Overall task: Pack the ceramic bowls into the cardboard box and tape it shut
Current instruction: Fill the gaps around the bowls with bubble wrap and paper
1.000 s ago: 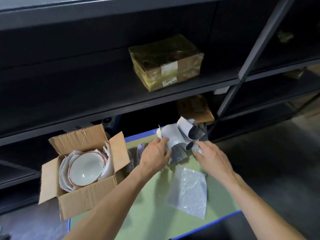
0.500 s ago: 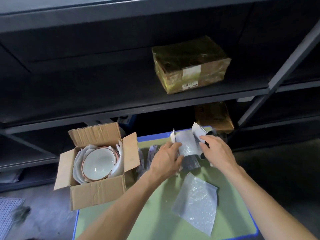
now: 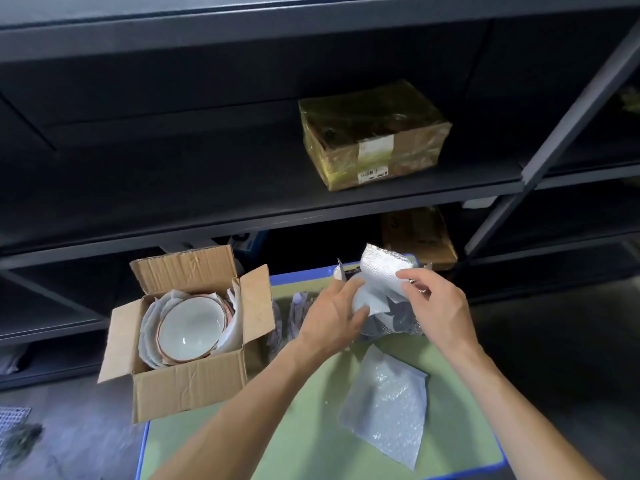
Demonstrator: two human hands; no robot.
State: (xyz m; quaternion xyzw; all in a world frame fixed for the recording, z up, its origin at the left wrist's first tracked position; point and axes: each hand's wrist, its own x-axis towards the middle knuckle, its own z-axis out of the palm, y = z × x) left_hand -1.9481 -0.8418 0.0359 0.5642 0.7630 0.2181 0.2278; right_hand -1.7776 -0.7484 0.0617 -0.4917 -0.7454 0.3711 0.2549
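Foam wrapping (image 3: 381,271) held to the right of the open box (image 3: 190,386).
The left hand (image 3: 332,317), nearer the box, grips the wrapping; the right hand (image 3: 440,306) pinches its edge.

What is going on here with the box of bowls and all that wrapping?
A person is packing crockery at a green table. The left hand and right hand both hold a sheet of white foam wrap around something dark that I cannot make out. The cardboard box stands open at the table's left edge, with a stack of wrapped bowls inside and no tape on it yet. A bubble wrap sheet lies flat nearer the person.
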